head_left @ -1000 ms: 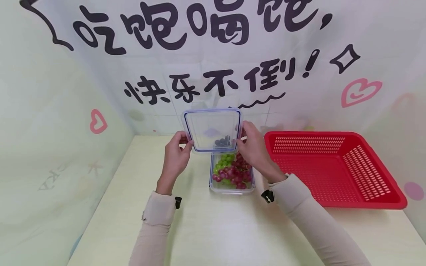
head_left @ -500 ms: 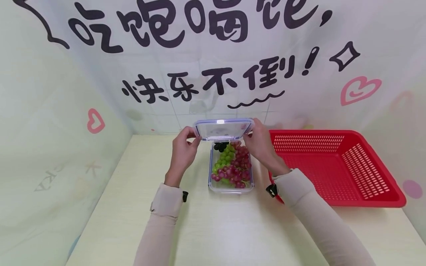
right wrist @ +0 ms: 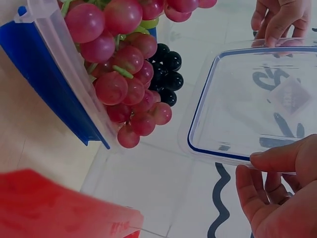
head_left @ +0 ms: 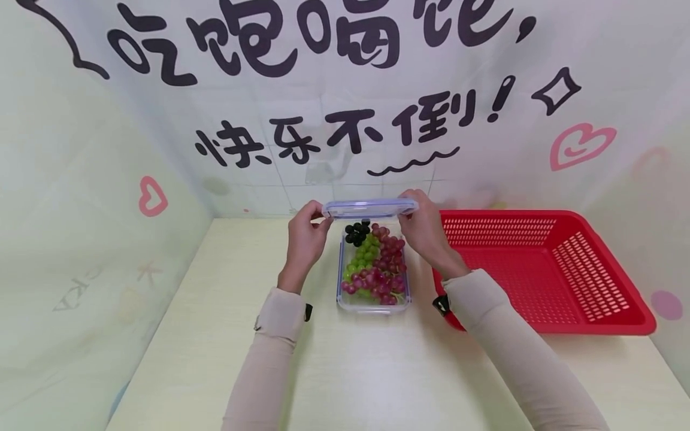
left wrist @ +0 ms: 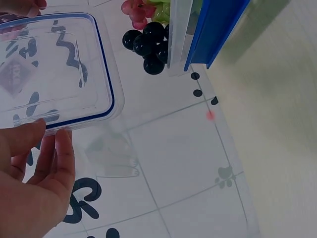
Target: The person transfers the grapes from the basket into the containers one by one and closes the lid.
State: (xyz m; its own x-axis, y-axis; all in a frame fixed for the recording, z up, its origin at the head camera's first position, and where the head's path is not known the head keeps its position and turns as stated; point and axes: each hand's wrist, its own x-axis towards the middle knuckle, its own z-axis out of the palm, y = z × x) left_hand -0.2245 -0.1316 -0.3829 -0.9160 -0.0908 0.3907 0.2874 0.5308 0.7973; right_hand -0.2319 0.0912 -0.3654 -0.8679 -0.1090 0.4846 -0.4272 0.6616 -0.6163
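Note:
A clear plastic lid [head_left: 369, 208] with a blue seal is raised above the back end of a clear food container [head_left: 374, 309], seen almost edge-on in the head view. My left hand [head_left: 307, 242] pinches its left edge, thumb against fingers; my right hand [head_left: 428, 233] grips the opposite edge the same way. Inside the uncovered container lie red grapes [head_left: 380, 281], green grapes [head_left: 361, 255] and, at the back, black grapes [head_left: 356, 233]. Both wrist views show the lid [left wrist: 64, 74] apart from the container, whose blue side flap [right wrist: 47, 84] hangs down.
A red plastic basket [head_left: 517, 281] with perforated walls stands on the pale tabletop [head_left: 366, 371] to the right, close to my right forearm. Behind the table rises a backdrop [head_left: 323, 173] with large black lettering. Another printed sheet [head_left: 81, 269] covers the left side.
The lid has tipped from facing me to nearly edge-on, moving slightly right and out from in front of the black grapes. Both hands moved with it, keeping hold. Container and basket stayed put.

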